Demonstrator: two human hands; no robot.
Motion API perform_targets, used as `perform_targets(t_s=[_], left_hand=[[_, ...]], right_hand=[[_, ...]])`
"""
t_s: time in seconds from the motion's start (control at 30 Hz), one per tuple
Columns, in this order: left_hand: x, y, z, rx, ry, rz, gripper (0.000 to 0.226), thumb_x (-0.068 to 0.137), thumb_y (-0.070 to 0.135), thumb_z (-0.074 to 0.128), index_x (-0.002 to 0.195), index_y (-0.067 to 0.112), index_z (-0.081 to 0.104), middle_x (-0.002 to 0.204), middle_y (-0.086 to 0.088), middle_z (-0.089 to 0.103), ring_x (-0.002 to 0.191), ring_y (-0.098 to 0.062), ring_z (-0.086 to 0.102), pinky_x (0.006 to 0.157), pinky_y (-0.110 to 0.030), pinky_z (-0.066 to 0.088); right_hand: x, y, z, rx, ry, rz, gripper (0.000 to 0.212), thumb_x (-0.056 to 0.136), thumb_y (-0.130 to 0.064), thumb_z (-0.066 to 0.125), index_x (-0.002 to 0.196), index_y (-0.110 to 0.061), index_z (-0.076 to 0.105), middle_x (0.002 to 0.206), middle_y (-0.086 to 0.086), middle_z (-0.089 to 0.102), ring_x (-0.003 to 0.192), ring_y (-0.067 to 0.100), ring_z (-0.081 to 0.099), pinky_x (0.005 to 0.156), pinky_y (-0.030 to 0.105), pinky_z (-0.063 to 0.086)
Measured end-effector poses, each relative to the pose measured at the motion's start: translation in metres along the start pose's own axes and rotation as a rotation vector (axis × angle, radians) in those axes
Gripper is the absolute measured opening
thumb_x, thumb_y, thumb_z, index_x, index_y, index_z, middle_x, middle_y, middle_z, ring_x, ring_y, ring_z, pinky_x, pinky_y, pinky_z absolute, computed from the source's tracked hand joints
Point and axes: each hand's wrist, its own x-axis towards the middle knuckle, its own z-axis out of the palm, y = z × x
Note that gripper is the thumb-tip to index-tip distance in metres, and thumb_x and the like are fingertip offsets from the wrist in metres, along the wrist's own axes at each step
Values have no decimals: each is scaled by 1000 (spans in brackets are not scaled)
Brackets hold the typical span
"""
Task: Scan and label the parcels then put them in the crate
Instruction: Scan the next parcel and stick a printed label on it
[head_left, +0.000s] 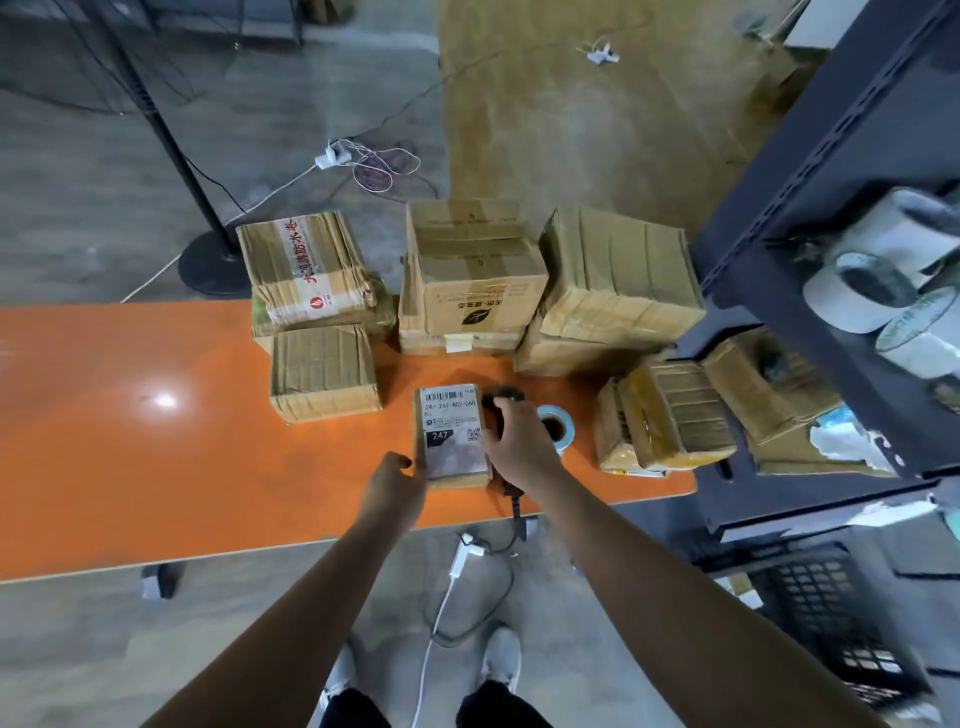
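Landmark taken: labelled parcel (451, 434), lying flat on the orange table (130, 415) near its front edge, label up, with barcode and "247" legible.

Left hand (394, 480): set against the parcel's left side. Its fingers (410, 462) are bent, with the tips at the parcel edge. Whether the parcel is gripped or only touched cannot be told.

Right hand (517, 441): just right of the parcel. Its fingers (506, 415) are curled round a black scanner (501, 396), which is held firmly. The scanner head is seen beside the parcel's far right corner, and its cable hangs over the table edge on the near side.

Label roll (555, 422): on the table right of the parcel, partly hidden behind the right hand.

Cardboard boxes (472, 270): stacked on the table beyond the parcel. One smaller box (324, 371) is noted to the parcel's far left, and a leaning group of parcels (665, 415) well to its right.

Crate (815, 587): black, lattice-walled, on the floor near and right of the parcel, below the dark rack (810, 156). Tape rolls (857, 291) are seen on the rack shelf.
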Motion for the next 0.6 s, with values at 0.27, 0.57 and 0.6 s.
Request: perform_targets(t_s=[0.27, 0.57, 0.6], left_hand=[[-38, 21, 0, 191, 146, 237, 55, 93, 21, 59, 144, 13, 37, 130, -21, 50, 114, -37, 54, 91, -40, 45], [-62, 8, 7, 552, 38, 438, 70, 89, 13, 60, 151, 26, 30, 158, -2, 20, 132, -34, 40, 101, -41, 45], [-63, 6, 4, 599, 8, 442, 74, 90, 16, 59, 153, 30, 22, 160, 0, 14, 134, -33, 38, 103, -41, 44]], right_hand=[[4, 14, 6, -187, 21, 148, 27, 101, -18, 46, 124, -4, 48, 121, 15, 57, 108, 31, 61, 78, 36, 50], [16, 6, 19, -259, -58, 230, 44, 99, 3, 41, 142, 4, 32, 138, 19, 38, 117, 36, 59, 87, 41, 55], [16, 5, 20, -228, -49, 254, 44, 98, 4, 44, 141, 3, 34, 139, 18, 36, 118, 36, 56, 89, 42, 55]])
